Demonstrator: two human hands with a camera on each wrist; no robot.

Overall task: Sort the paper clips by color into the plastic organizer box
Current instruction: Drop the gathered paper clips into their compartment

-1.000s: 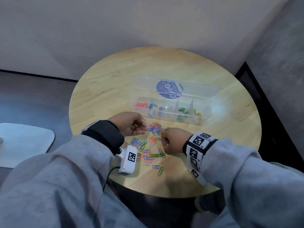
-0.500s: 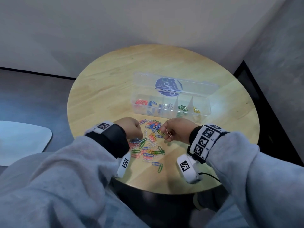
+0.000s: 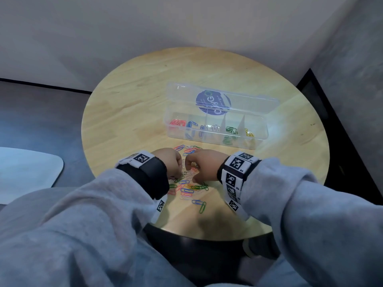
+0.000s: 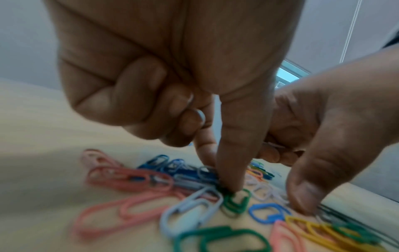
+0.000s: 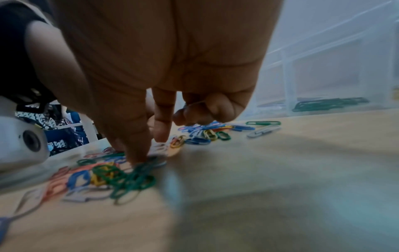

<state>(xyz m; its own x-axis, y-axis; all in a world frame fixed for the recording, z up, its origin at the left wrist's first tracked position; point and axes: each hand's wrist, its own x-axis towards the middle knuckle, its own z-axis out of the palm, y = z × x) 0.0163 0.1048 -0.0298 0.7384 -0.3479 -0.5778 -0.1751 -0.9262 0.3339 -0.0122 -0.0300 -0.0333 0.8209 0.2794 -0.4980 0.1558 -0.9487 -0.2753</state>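
Over the clips [image 3: 187, 184], hands [image 3: 191, 165] seemingly pinching, knuckles raised

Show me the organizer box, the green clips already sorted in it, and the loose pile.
organizer box [image 3: 261, 139], head view, front right wall.
green clips [image 3: 231, 129], head view, middle of cluster.
loose pile [image 3: 187, 190], head view, centre.

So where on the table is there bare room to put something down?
Bare wood lies left of the organizer box, behind it toward the wall, and at the table's right edge. It is crowded between the box and both hands, where the clip pile sits.
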